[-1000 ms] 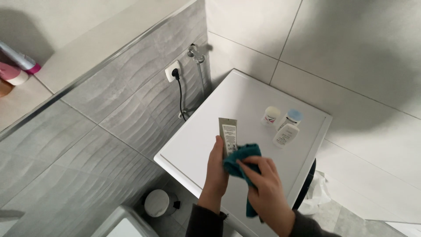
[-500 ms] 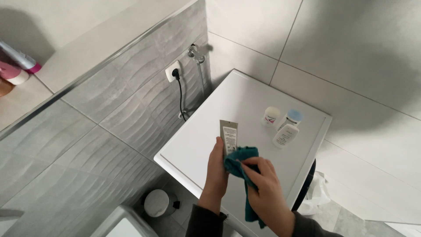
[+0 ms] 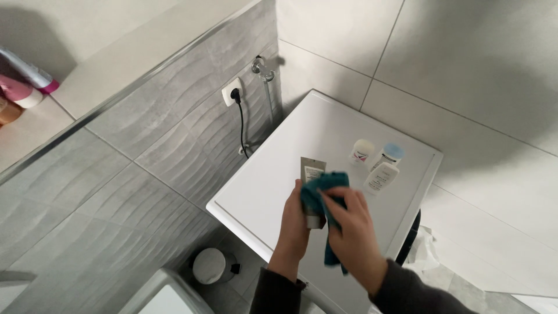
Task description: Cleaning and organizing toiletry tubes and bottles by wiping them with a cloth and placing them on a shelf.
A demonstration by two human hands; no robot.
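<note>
Grey wall tiles stand behind the white washing machine top point(image 3: 279, 168). Left hand point(image 3: 294, 224) grips a grey squeezy tube point(image 3: 312, 174) (upright) above its front edge. Right hand point(image 3: 349, 229) pinches a teal cloth point(image 3: 323, 192) against it.

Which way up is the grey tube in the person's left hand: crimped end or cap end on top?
Crimped end up: the grey tube shows its flat seam above the left hand.

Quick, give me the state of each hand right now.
Left hand: closed around an upright grey squeeze tube.
Right hand: closed on a teal cloth, pressing it against the tube.
</note>
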